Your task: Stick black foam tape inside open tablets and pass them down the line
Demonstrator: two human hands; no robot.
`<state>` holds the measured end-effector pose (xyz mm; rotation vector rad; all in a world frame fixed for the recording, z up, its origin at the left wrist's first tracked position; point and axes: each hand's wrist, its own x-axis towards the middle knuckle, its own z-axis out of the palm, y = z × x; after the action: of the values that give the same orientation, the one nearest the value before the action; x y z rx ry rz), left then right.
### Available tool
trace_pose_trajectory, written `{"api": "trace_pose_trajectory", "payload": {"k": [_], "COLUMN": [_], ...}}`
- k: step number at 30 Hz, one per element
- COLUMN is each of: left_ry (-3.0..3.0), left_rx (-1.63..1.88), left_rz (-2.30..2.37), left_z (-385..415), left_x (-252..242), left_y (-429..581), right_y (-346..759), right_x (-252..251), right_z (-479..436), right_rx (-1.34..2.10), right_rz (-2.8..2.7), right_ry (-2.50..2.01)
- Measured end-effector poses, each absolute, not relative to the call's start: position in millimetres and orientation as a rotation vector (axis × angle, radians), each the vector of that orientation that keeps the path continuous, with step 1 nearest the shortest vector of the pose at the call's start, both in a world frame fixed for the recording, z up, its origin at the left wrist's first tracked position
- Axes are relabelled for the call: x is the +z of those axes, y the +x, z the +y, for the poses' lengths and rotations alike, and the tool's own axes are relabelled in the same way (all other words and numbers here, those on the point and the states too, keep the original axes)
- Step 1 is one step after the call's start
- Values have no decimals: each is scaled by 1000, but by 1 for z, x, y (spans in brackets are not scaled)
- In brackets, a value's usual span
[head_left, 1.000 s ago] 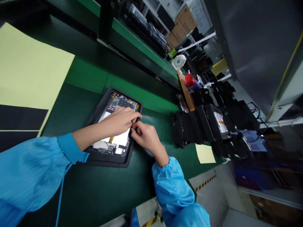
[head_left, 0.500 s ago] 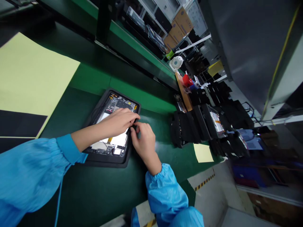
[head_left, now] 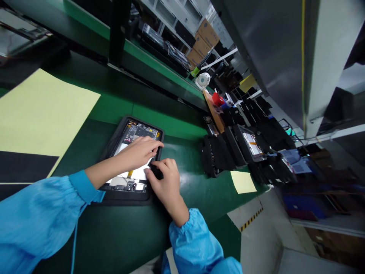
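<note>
An opened tablet [head_left: 139, 131], with its circuit board and white battery showing, lies in a black tray-like frame [head_left: 125, 197] on the green table. My left hand [head_left: 141, 150] reaches across the tablet, fingers stretched toward its right edge and thumb tucked lower. Just below, my right hand [head_left: 168, 180] is at the same edge. Its thumb and forefinger are apart, with the tips touching the side of the tablet. I make out nothing held in either hand; the contact under the left fingertips is partly hidden.
Yellow sheets [head_left: 42, 114] with a black panel [head_left: 25, 167] lie to the left. Further right, black cases [head_left: 225, 152] stand stacked in a row, beside a small yellow paper [head_left: 242, 182]. A dark green ledge [head_left: 159, 87] runs along the back. A white fan [head_left: 203, 80] stands beyond it.
My hands have slid apart slightly along the tablet's right edge. The right thumb and forefinger have spread and moved lower onto the edge. The whole view has also shifted.
</note>
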<state>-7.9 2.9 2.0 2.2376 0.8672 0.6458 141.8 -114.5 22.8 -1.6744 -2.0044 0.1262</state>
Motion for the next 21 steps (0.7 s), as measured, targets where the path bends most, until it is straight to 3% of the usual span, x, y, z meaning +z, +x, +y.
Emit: {"api": "trace_pose_trajectory", "payload": {"k": [15,21], "left_ry": [2262,2371], "left_rx": [814,870], "left_rz": [853,1471], "left_z": [9,-30], "left_x": [3,-11], "left_y": [-14,-89], "right_y": [161,173], "right_x": [20,-2], "right_z": [-108,-103], "right_rx": [36,123], "right_rz": [-2230,-1810], "right_ry": [-1486,-1514]}}
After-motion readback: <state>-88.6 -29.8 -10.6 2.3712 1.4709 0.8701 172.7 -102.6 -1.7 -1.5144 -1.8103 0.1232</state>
